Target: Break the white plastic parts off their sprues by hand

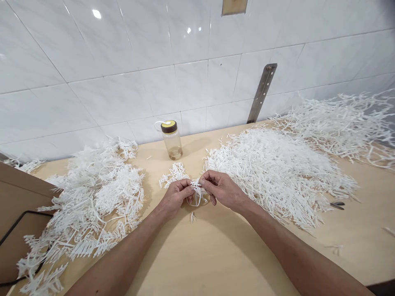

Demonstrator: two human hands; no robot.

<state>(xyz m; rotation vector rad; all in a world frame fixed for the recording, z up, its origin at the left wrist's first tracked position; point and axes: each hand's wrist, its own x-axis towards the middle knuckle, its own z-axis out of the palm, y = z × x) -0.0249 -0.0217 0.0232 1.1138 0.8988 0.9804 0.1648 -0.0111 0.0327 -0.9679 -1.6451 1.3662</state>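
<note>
Close together over the middle of the table, my left hand (178, 196) and my right hand (222, 190) both pinch a small white branched plastic piece (196, 186). It has many thin prongs, and a thin white loop hangs below it between the hands. My thumbs and forefingers are closed on it; the fingertips partly cover it. Just behind my left hand lies a small heap of white branched pieces (174, 174). A tiny loose sprig (193, 217) rests on the table below the hands.
White branched pieces form a large pile on the left (101, 193) and another on the right (277, 172), with longer strands (348, 121) behind. A clear bottle (173, 144) stands near the tiled wall. A metal bracket (262, 92) leans there. Dark-handled snips (337, 205) lie right. A cardboard box (24, 197) stands left.
</note>
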